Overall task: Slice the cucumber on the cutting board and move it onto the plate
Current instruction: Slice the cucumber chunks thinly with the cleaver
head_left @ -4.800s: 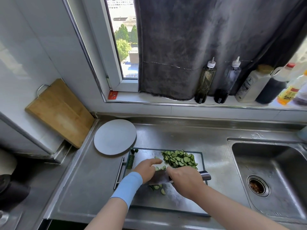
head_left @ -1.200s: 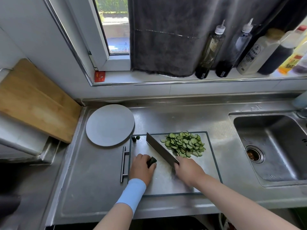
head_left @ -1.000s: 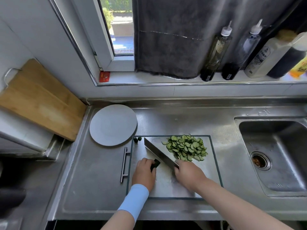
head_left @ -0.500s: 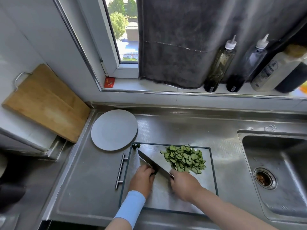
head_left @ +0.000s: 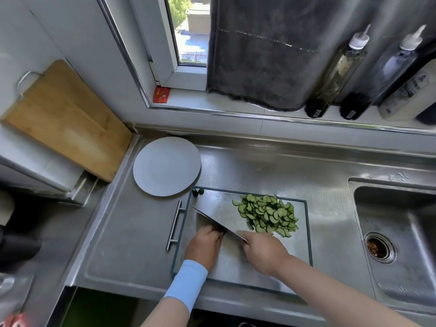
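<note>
Right hand grips the steel knife; left hand curls, hold unclear; half-moon cucumber slices heaped at the cutting board's far-right corner.

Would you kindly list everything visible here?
cutting board: one, steel, dark-rimmed, on counter
cucumber slices: one pile, green, board's right half
cucumber stub: one, dark green, beside blade, mostly hidden
cucumber ends: two, dark green, board's far-left corner
cleaver: one, steel, blade upright over board
plate: one, grey, beyond board's far-left corner
wooden board: one, tan, leaning at left wall
sink: one, steel, right
bottles: at least three, clear, dark, white, windowsill
curtain: one, dark grey, above windowsill
left hand: blue cuff, grips stub
right hand: grips cleaver handle
</note>
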`<state>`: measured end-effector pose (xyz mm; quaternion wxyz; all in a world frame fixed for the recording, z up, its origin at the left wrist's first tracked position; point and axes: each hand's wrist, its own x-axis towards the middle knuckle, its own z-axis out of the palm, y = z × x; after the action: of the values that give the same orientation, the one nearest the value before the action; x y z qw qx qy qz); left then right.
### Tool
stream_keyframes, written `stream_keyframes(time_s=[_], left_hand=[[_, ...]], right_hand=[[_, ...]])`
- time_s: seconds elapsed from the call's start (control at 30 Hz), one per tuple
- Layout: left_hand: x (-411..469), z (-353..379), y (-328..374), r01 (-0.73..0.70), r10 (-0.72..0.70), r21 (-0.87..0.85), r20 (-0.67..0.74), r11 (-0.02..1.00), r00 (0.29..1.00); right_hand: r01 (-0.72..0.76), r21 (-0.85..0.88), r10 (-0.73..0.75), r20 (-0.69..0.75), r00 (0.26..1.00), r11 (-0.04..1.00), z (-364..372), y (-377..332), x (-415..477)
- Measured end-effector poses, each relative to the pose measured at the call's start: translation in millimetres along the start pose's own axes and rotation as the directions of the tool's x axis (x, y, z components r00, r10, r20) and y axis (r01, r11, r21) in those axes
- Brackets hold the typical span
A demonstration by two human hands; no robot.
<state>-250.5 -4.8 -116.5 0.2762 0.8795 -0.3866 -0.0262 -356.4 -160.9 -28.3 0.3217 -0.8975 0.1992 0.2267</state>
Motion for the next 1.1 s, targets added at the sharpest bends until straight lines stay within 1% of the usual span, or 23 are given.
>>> stream_keyframes(time_s=[0.07, 0.2, 0.3, 0.37, 0.67, 0.97, 1.1], left_hand=[[1.9, -0.8, 1.8, 0.011, -0.012, 0.006, 0.007, 1.0, 1.0], [10.0, -9.1, 10.8, 0.036, -0.04, 0.059, 0.069, 0.998, 0.997], [12.3, -14.6, 14.2, 0.02, -0.029, 0.101, 0.095, 0.995, 0.995], [12.1, -14.0, 13.2, 0.008, -0.017, 0.099, 0.093, 0.995, 0.995], [11.8, -9.8, 7.3, -0.022, 0.018, 0.059, 0.073, 0.998, 0.997], [11.5, -7.2, 5.5, 0.011, -0.013, 0.02, 0.071, 1.0, 0.997], [9.1, -1.2, -0.1, 0.055, -0.054, -0.018, 0.076, 0.998, 0.996]], right_hand=[[-0.001, -0.019, 0.001, -0.01, 1.0, 1.0, -0.2, -0.7, 2.8], [-0.016, -0.109, 0.008, -0.073, 0.997, 0.994, 7.7, -4.6, 0.9], [-0.026, -0.096, 0.016, -0.104, 0.994, 0.995, 15.3, -7.4, -7.3], [-0.033, -0.08, 0.024, -0.117, 0.993, 0.996, 16.4, -7.0, -10.8], [-0.054, -0.085, 0.045, -0.105, 0.994, 0.995, 12.2, -2.6, -16.3], [-0.051, -0.031, 0.049, -0.083, 0.995, 0.998, 11.1, -1.3, -13.8], [-0.057, -0.014, 0.056, -0.052, 0.997, 0.998, 9.0, -1.2, -6.3]])
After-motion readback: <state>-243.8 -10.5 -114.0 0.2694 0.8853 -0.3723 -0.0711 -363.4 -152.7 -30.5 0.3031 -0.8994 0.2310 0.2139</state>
